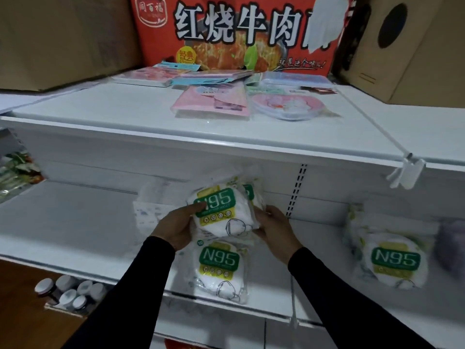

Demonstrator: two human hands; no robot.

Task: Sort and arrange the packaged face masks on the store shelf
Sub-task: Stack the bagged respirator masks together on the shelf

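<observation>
Both hands hold a small stack of white N95 mask packs (pixel 221 212) with green labels above the middle shelf (pixel 75 222). My left hand (pixel 176 226) grips the stack's left edge, thumb on the label. My right hand (pixel 274 229) grips its right edge. Another N95 pack (pixel 219 268) lies flat on the shelf just below the held stack. A further N95 pack (pixel 395 260) lies at the shelf's right. A white pack (pixel 148 210) stands behind my left hand. Pink and pastel mask packs (pixel 214 102) lie scattered on the top shelf (pixel 100 114).
A red noodle carton (pixel 239 34) and brown cardboard boxes (pixel 63 39) stand at the back of the top shelf. A white divider rail (pixel 377 127) crosses the top shelf at right. Small jars (pixel 70 290) sit on a lower shelf at left. A purple item (pixel 453 243) lies far right.
</observation>
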